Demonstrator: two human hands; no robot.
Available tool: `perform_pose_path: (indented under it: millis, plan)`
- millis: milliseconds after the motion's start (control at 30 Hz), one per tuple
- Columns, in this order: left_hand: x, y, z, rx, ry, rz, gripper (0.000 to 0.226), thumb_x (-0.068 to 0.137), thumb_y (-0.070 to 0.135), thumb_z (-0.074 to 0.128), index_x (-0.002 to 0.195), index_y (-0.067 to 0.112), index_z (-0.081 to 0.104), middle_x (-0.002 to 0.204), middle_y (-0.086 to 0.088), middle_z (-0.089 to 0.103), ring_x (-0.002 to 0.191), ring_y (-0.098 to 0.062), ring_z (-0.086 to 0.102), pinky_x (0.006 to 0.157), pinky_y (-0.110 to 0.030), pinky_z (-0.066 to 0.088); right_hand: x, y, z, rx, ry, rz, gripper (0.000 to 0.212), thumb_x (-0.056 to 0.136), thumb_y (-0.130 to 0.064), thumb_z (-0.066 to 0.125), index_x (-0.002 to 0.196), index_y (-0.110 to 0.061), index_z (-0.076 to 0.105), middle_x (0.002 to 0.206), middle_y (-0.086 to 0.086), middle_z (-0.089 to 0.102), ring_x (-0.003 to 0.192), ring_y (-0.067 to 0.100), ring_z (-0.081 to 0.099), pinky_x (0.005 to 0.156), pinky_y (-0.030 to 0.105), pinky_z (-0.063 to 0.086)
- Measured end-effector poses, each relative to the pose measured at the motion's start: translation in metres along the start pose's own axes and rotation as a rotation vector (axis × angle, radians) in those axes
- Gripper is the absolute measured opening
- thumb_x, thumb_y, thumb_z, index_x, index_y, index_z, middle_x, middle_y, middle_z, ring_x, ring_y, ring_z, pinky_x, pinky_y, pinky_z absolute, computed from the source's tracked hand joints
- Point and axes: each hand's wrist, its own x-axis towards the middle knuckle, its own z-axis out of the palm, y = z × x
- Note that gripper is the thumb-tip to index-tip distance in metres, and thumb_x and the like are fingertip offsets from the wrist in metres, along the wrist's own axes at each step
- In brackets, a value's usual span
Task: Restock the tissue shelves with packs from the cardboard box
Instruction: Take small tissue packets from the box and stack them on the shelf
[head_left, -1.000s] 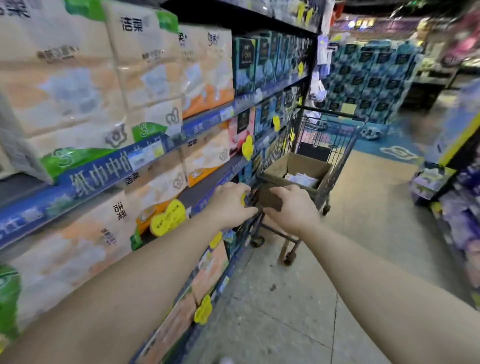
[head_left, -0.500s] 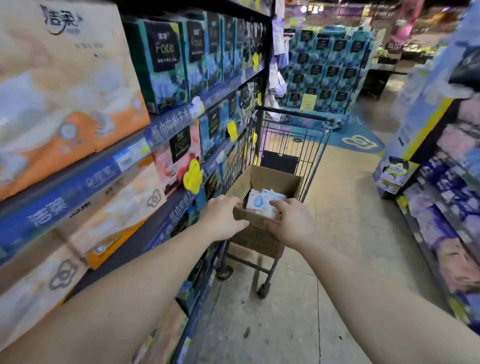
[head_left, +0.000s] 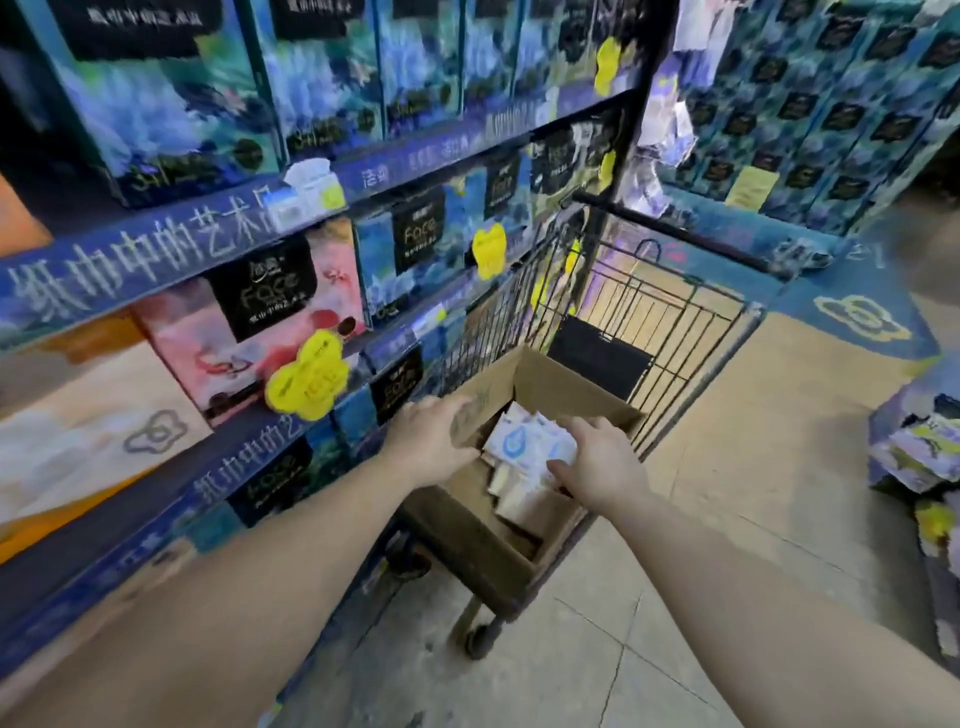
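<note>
An open cardboard box (head_left: 550, 384) sits in the near end of a black wire trolley (head_left: 691, 317). Inside lie several small white tissue packs (head_left: 511, 441) with a blue drop print. My left hand (head_left: 431, 436) grips the box's left wall at its rim. My right hand (head_left: 597, 462) reaches into the box, with fingers over the top pack's right edge and the thumb under it. The tissue shelves (head_left: 156, 254) run along my left, full of blue, pink and orange packs.
Yellow price tags (head_left: 306, 374) stick out from the shelf edges near the trolley. A tall stack of blue tissue cartons (head_left: 831, 104) stands at the aisle's far end. More wrapped goods (head_left: 919, 447) sit low on the right. A tiled floor runs between.
I have walked along the shelves up to the trolley. My hands left the box's near edge: the left went to its left wall, the right went inside onto the packs.
</note>
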Motion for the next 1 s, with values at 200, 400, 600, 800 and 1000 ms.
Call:
perform_pose_path:
  millis: [200, 400, 600, 800, 1000]
  plan:
    - [0.071, -0.014, 0.037, -0.073, -0.108, -0.151, 0.078, 0.082, 0.045, 0.07, 0.147, 0.034, 0.029, 0.148, -0.005, 0.034, 0.133, -0.029, 0.035, 0.109, -0.04, 0.035, 0.088, 0.033, 0.035, -0.048, -0.212, 0.002, 0.06, 0.087, -0.034, 0.065, 0.141, -0.026, 0.04, 0.127, 0.007, 0.051, 0.114, 0.027, 0.052, 0.09, 0.035, 0.048]
    - [0.155, -0.031, 0.068, -0.148, -0.211, -0.22, 0.08, 0.08, 0.043, 0.073, 0.147, 0.029, 0.032, 0.152, -0.006, 0.031, 0.135, -0.027, 0.038, 0.11, -0.039, 0.037, 0.16, 0.069, 0.069, -0.007, -0.381, 0.131, 0.065, 0.086, -0.029, 0.064, 0.144, -0.022, 0.036, 0.134, 0.011, 0.047, 0.122, 0.029, 0.048, 0.097, 0.034, 0.043]
    - [0.215, -0.032, 0.108, -0.207, -0.334, -0.303, 0.077, 0.083, 0.031, 0.073, 0.148, 0.023, 0.03, 0.152, -0.008, 0.028, 0.136, -0.025, 0.037, 0.107, -0.032, 0.035, 0.216, 0.094, 0.106, 0.056, -0.423, 0.226, 0.062, 0.086, -0.031, 0.064, 0.142, -0.021, 0.04, 0.132, 0.011, 0.05, 0.123, 0.028, 0.048, 0.096, 0.034, 0.044]
    - [0.264, -0.036, 0.159, -0.212, -0.394, -0.372, 0.075, 0.083, 0.031, 0.073, 0.146, 0.027, 0.034, 0.148, -0.009, 0.033, 0.134, -0.024, 0.038, 0.106, -0.029, 0.033, 0.266, 0.115, 0.178, 0.094, -0.402, 0.234, 0.053, 0.091, -0.031, 0.059, 0.139, -0.021, 0.043, 0.133, 0.01, 0.05, 0.123, 0.027, 0.047, 0.09, 0.038, 0.047]
    - [0.295, -0.044, 0.21, -0.242, -0.418, -0.447, 0.07, 0.083, 0.022, 0.074, 0.143, 0.019, 0.039, 0.142, -0.01, 0.045, 0.129, -0.023, 0.043, 0.098, -0.023, 0.034, 0.294, 0.129, 0.245, -0.002, -0.392, 0.188, 0.051, 0.092, -0.035, 0.051, 0.139, -0.02, 0.038, 0.137, 0.009, 0.043, 0.12, 0.031, 0.046, 0.091, 0.042, 0.04]
